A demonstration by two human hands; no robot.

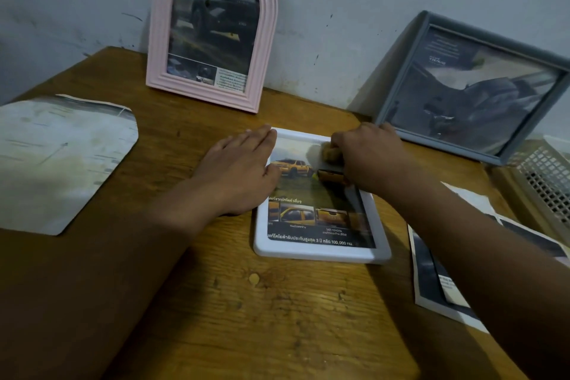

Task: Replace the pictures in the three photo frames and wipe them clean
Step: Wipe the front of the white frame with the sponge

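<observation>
Wooden table [277, 302], white frame [320, 251], perhaps cloth [331, 154].

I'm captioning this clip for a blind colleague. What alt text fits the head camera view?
A person wipes a white photo frame lying flat on a wooden table: the left hand lies flat on its left edge, the right hand grips a yellowish cloth on the glass. A pink arched frame and a grey frame lean against the wall behind, with loose pictures at either side.
</observation>
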